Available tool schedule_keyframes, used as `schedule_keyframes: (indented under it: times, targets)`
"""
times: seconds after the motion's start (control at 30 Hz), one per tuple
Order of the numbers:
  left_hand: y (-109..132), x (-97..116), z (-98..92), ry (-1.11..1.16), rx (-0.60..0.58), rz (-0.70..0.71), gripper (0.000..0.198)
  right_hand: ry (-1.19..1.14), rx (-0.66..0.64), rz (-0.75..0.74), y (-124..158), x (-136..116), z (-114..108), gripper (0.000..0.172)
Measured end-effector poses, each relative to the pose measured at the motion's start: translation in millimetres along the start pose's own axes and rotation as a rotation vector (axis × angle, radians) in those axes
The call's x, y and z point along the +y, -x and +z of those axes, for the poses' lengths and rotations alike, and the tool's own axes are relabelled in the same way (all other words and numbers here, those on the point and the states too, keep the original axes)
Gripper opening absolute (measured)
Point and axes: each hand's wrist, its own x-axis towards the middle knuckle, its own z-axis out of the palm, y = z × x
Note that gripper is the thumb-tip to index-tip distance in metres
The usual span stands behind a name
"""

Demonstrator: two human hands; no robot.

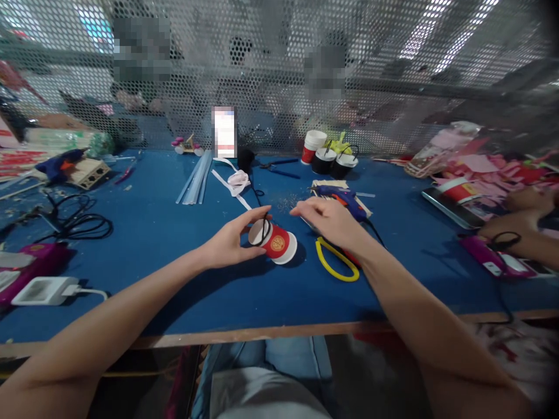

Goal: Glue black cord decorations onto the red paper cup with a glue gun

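Observation:
A small red paper cup [277, 241] with a gold emblem lies tilted on its side, its open end facing left. My left hand [233, 238] grips it, thumb below and fingers above. A black cord loop [265, 228] runs at the cup's open end. Just right of it, my right hand [325, 218] is closed, thumb and forefinger together; whether anything is pinched there is hidden. Scissors with a yellow handle loop [336, 262] lie under that hand and forearm, partly covered. Behind it a blue glue gun [340, 195] rests on a pale block.
Clear glue sticks [195, 180], white ribbon [238, 180] and blue-handled pliers [279, 167] lie behind. Stacked cups [313, 145] and black cups [324, 162] stand near the mesh screen [271, 75]. Power strips sit left and right. Another person's hand [519, 218] is at the right.

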Motion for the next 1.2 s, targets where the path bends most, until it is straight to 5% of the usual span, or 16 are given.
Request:
schedule_keyframes:
  times: [0.13, 0.37, 0.73, 1.2]
  targets:
    - [1.2, 3.6, 3.0, -0.119, -0.002, 0.067, 0.081, -0.149, -0.162, -0.036, -6.7, -13.5, 25.0, 0.044]
    - [1.9, 1.4, 4.2, -0.157, 0.013, 0.121, 0.09, -0.84, -0.237, 0.246, -12.1, -20.0, 42.8, 0.018]
    - [-1.5, 3.2, 6.4, 0.16, 0.011, -0.091, 0.079, -0.791, 0.031, 0.181, -1.2, -7.3, 31.4, 0.018]
    - [1.1, 0.8, 12.5, 0.288, -0.042, -0.138, 0.075, -0.678, 0.033, 0.205, -2.3, -0.2, 42.5, 0.022]
